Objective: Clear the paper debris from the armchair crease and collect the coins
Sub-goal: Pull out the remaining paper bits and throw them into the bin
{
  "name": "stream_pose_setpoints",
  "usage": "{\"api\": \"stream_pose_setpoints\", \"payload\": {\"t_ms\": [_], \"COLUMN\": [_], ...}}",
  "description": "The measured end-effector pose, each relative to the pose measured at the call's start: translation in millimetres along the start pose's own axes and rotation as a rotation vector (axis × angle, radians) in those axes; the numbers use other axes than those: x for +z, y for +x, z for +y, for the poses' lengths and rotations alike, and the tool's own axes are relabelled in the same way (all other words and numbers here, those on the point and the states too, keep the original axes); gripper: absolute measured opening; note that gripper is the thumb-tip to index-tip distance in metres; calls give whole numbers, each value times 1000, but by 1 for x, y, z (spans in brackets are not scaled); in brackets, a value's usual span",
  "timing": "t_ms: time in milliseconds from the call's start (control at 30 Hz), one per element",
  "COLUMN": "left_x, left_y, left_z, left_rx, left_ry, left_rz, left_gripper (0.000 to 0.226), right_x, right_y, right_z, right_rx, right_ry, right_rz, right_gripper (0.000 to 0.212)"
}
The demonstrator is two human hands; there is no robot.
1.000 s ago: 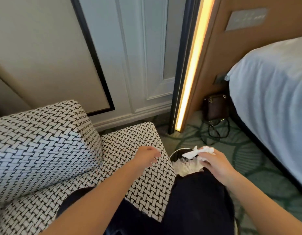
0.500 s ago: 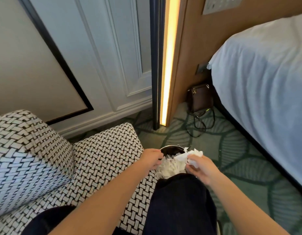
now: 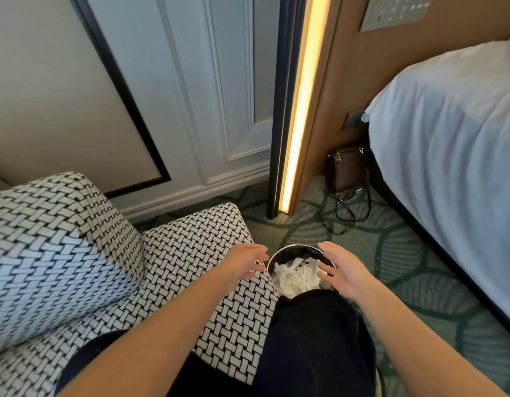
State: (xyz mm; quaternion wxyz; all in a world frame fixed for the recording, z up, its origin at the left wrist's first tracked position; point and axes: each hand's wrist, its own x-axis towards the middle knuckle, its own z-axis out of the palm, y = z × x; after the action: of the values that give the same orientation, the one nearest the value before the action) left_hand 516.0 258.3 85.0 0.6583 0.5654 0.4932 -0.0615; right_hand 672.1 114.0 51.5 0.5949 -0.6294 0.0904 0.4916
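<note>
Head view: left hand (image 3: 242, 266), right hand (image 3: 342, 273), fingers apart, beside bin (image 3: 294, 247) of paper (image 3: 295, 277).

Black-and-white woven armchair (image 3: 76, 253), green-patterned carpet (image 3: 391, 253)

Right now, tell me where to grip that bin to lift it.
I would take the bin by its round rim, from above, on opposite sides: it stands upright and open, and the left hand and right hand flank it, both open. A leg hides its near wall.
</note>
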Motion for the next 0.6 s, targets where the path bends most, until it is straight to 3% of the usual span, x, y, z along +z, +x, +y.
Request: {"api": "stream_pose_setpoints", "payload": {"t_ms": [167,300,400,600], "left_x": [-25,-57,-81,-143], "left_y": [-19,-40,-54,-83], "left_z": [-6,-16,-27,-63], "left_rx": [50,79,106,133], "left_ry": [-5,-4,22,-17], "left_rz": [13,45,76,160], "left_gripper": [29,27,26,26], "right_x": [34,83,115,184], "right_y": [-27,-50,-60,-71], "right_z": [6,29,46,88], "right_rx": [-193,-322,-393,-144], "right_ry": [-298,-572,-726,-1084], "right_rz": [38,-73,-215,-433], "right_gripper": [32,12,13,31]}}
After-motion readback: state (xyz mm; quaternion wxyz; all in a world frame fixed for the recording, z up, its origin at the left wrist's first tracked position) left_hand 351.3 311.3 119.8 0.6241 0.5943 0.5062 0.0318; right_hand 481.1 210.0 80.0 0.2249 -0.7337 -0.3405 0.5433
